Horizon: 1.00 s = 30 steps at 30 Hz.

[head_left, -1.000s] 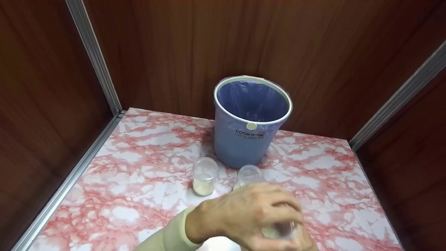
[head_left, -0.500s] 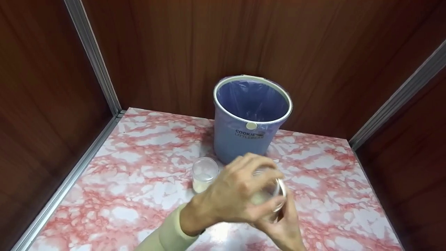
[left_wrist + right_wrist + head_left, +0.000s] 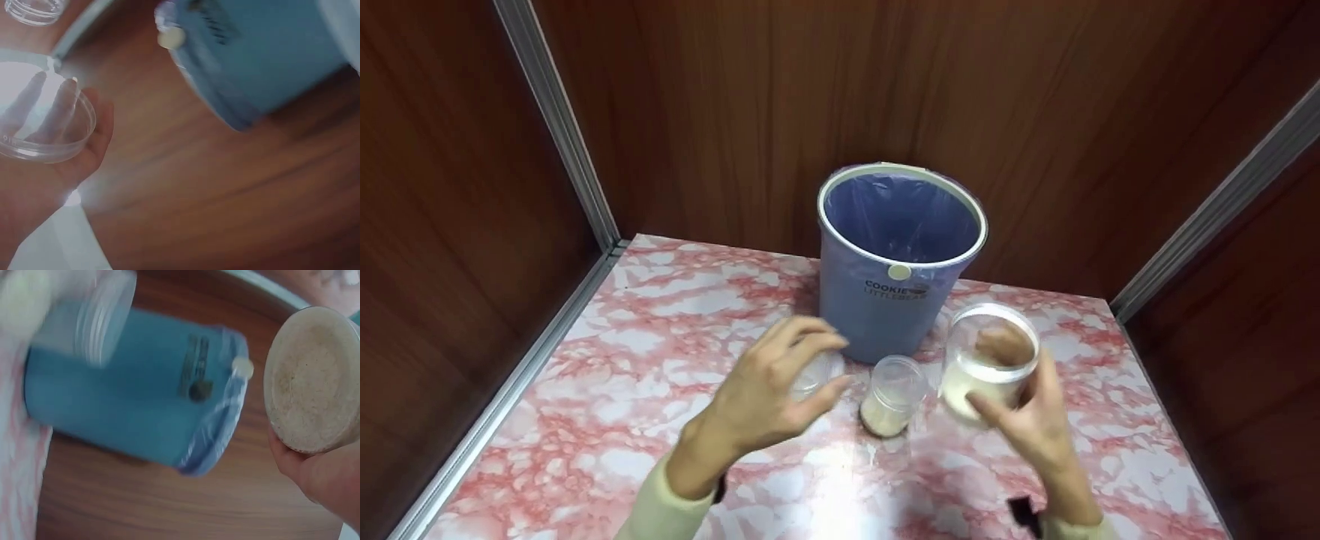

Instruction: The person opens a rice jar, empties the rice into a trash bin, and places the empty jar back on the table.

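Observation:
In the left wrist view my left hand (image 3: 73,163) grips a clear round lid (image 3: 67,147), its fingers showing through the plastic. In the head view the same hand (image 3: 769,386) is raised over the left part of the jars, covering one of them. My right hand (image 3: 1039,416) holds a clear jar (image 3: 979,390) partly filled with pale powder, its mouth uncovered and tilted slightly. The right wrist view shows that jar's pale bottom (image 3: 312,382). Between the hands, a smaller lidded clear jar (image 3: 887,412) with pale grainy contents stands on the table.
A blue bin (image 3: 877,315) with a pale rim and a plastic liner stands behind the jars. The red-and-white marbled table (image 3: 645,405) is enclosed by dark wooden panels (image 3: 720,127) with metal edge strips (image 3: 562,127).
The hands were together around the jar and have moved apart. My left hand has gone left with the lid; my right has gone right with the opened jar, uncovering the middle jar.

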Each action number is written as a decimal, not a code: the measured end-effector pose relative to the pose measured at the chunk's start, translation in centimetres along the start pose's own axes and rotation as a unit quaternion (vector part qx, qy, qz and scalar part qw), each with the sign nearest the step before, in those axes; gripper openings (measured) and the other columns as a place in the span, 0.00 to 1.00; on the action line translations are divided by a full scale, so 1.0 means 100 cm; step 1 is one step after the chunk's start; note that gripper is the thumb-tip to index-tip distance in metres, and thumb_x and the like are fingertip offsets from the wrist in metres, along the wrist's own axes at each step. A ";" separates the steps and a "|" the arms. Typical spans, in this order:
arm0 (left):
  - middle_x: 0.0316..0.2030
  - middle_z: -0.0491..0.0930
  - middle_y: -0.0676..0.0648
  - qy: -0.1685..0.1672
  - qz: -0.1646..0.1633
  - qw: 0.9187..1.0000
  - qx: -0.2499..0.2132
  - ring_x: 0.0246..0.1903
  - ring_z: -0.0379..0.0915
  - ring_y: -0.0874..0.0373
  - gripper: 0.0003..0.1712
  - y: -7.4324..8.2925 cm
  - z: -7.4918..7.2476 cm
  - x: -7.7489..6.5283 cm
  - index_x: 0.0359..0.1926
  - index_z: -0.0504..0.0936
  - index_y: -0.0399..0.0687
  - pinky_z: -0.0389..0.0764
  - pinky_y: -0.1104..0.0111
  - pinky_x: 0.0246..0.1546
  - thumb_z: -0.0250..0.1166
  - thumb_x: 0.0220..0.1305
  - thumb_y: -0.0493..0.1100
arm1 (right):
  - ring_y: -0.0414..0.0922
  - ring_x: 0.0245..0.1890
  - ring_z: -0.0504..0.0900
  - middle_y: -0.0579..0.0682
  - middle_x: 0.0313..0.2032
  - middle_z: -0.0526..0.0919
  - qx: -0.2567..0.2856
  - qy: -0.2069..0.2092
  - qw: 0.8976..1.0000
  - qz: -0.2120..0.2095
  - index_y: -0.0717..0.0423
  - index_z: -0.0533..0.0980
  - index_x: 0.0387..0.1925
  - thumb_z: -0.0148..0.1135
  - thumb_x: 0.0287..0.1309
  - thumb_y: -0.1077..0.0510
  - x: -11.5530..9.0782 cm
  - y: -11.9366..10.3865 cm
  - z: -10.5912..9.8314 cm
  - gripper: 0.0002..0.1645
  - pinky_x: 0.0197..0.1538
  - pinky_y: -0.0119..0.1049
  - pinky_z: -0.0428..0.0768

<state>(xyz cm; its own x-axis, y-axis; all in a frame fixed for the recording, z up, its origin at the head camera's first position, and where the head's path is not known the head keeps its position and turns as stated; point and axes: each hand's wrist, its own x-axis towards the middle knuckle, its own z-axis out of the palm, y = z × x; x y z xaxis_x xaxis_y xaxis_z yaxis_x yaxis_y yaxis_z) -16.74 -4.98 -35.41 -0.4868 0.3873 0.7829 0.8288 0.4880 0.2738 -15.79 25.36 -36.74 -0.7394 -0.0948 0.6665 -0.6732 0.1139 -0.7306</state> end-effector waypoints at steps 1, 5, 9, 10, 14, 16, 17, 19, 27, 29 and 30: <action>0.45 0.75 0.52 -0.005 -0.012 1.000 0.004 0.47 0.70 0.61 0.18 -0.005 -0.002 -0.008 0.47 0.79 0.50 0.72 0.67 0.50 0.63 0.57 0.51 | 0.59 0.47 0.75 0.80 0.47 0.68 -0.015 -0.005 1.000 0.002 0.81 0.56 0.58 0.66 0.28 0.83 0.007 -0.002 -0.004 0.48 0.52 0.31 0.74; 0.45 0.75 0.54 -0.045 -0.060 0.997 0.007 0.45 0.69 0.62 0.18 -0.024 -0.009 -0.039 0.47 0.79 0.54 0.73 0.65 0.46 0.64 0.57 0.54 | 0.53 0.47 0.76 0.75 0.49 0.70 -0.065 -0.024 0.997 0.023 0.76 0.57 0.59 0.68 0.33 0.80 0.036 -0.006 -0.018 0.48 0.49 0.28 0.74; 0.43 0.74 0.56 -0.104 -0.104 0.989 -0.003 0.42 0.68 0.63 0.18 -0.044 -0.008 -0.071 0.46 0.78 0.58 0.73 0.64 0.40 0.63 0.57 0.58 | 0.47 0.46 0.77 0.71 0.50 0.71 -0.103 -0.052 0.992 0.051 0.72 0.58 0.60 0.70 0.38 0.75 0.063 -0.004 -0.034 0.46 0.47 0.29 0.76; 0.43 0.73 0.57 -0.116 -0.114 0.987 -0.004 0.41 0.68 0.64 0.18 -0.048 -0.007 -0.079 0.46 0.78 0.59 0.73 0.64 0.39 0.63 0.57 0.58 | 0.46 0.46 0.77 0.71 0.51 0.71 -0.116 -0.061 0.990 0.058 0.71 0.58 0.60 0.70 0.39 0.73 0.069 -0.004 -0.037 0.45 0.46 0.29 0.76; 0.40 0.73 0.57 -0.150 -0.157 0.976 0.002 0.40 0.66 0.65 0.17 -0.067 0.001 -0.106 0.45 0.79 0.62 0.72 0.65 0.38 0.65 0.55 0.57 | 0.53 0.42 0.77 0.67 0.50 0.73 -0.188 -0.081 0.975 0.082 0.65 0.59 0.62 0.73 0.41 0.65 0.092 -0.002 -0.050 0.47 0.41 0.32 0.77; 0.40 0.74 0.55 -0.166 -0.184 0.969 0.011 0.39 0.65 0.64 0.17 -0.075 0.006 -0.115 0.45 0.79 0.62 0.71 0.65 0.38 0.66 0.53 0.56 | 0.54 0.42 0.77 0.61 0.49 0.76 -0.238 -0.082 0.964 0.079 0.56 0.61 0.64 0.75 0.40 0.59 0.104 0.007 -0.058 0.49 0.41 0.30 0.75; 0.39 0.74 0.54 -0.173 -0.197 0.965 0.016 0.39 0.65 0.63 0.18 -0.078 0.008 -0.119 0.45 0.79 0.61 0.70 0.64 0.38 0.67 0.53 0.55 | 0.55 0.41 0.77 0.59 0.48 0.77 -0.258 -0.083 0.959 0.077 0.53 0.61 0.64 0.76 0.39 0.57 0.109 0.012 -0.062 0.50 0.41 0.29 0.73; 0.39 0.74 0.53 -0.186 -0.215 0.958 0.032 0.38 0.66 0.61 0.18 -0.085 0.013 -0.126 0.44 0.79 0.58 0.70 0.62 0.39 0.68 0.51 0.55 | 0.53 0.41 0.77 0.55 0.47 0.77 -0.301 -0.091 0.947 0.068 0.46 0.61 0.65 0.77 0.37 0.52 0.120 0.021 -0.069 0.52 0.40 0.28 0.70; 0.36 0.71 0.48 -0.224 -0.199 0.945 0.130 0.34 0.66 0.53 0.22 -0.102 0.034 -0.154 0.41 0.79 0.48 0.70 0.60 0.30 0.68 0.49 0.57 | 0.51 0.47 0.75 0.53 0.48 0.77 -0.361 -0.151 0.918 0.061 0.43 0.60 0.64 0.76 0.33 0.40 0.160 0.027 -0.071 0.54 0.49 0.51 0.67; 0.36 0.71 0.47 -0.227 -0.184 0.945 0.146 0.33 0.66 0.53 0.22 -0.105 0.036 -0.161 0.41 0.79 0.48 0.70 0.61 0.28 0.68 0.49 0.56 | 0.53 0.49 0.74 0.53 0.47 0.77 -0.373 -0.169 0.912 0.042 0.46 0.61 0.63 0.76 0.33 0.40 0.169 0.027 -0.070 0.54 0.50 0.53 0.67; 0.37 0.71 0.46 -0.229 -0.178 0.945 0.150 0.33 0.66 0.52 0.22 -0.106 0.037 -0.164 0.41 0.79 0.48 0.70 0.60 0.28 0.69 0.49 0.56 | 0.54 0.49 0.73 0.53 0.47 0.77 -0.377 -0.178 0.908 0.027 0.47 0.62 0.63 0.76 0.33 0.41 0.174 0.027 -0.069 0.53 0.50 0.54 0.66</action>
<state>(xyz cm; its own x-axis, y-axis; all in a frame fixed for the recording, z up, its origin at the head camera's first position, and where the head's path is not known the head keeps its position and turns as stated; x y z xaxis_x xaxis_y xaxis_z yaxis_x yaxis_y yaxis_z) -18.56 -13.65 -53.23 -0.8458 0.4206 0.3283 0.5074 0.8243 0.2511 -30.41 30.88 -26.08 -0.8167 -0.3683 0.4442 -0.5395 0.7606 -0.3612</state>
